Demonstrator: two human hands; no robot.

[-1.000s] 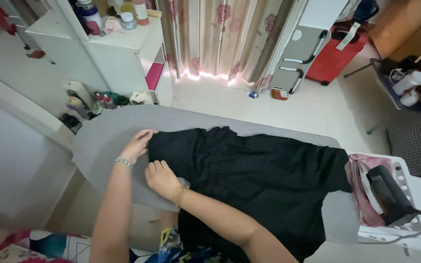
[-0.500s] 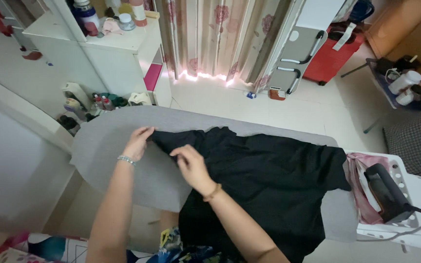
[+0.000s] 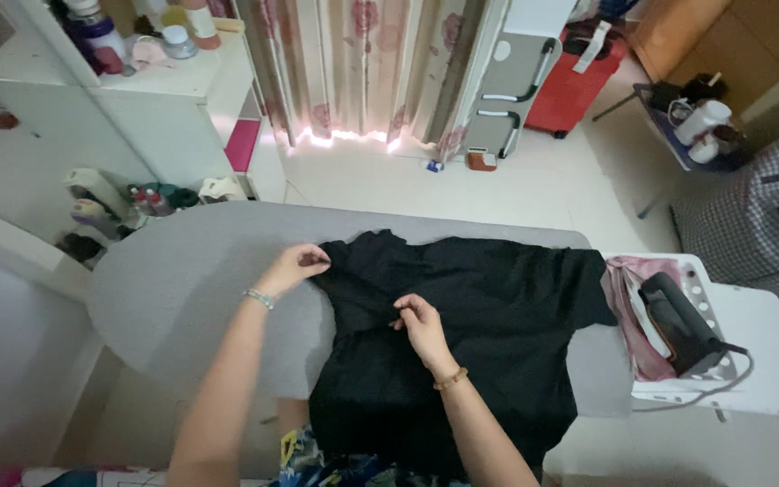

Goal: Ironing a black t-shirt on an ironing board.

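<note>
- The grey ironing board [image 3: 182,289] runs left to right; its rounded left end lies bare, with open room there. Its near edge is partly draped by the black garment [image 3: 471,334], which hangs over towards the person.
- The left hand [image 3: 295,268] pinches the garment's upper left edge, fingers closed on the cloth.
- The right hand [image 3: 421,325] grips a fold near the garment's middle, fingers drawn together on the fabric.
- At the right end a dark iron [image 3: 682,323] rests on a white rack [image 3: 759,361], with a pink cloth [image 3: 628,289] beneath it, just beside the garment.
- Beyond the board stand a white cabinet [image 3: 173,108] and flowered curtains [image 3: 362,63].
</note>
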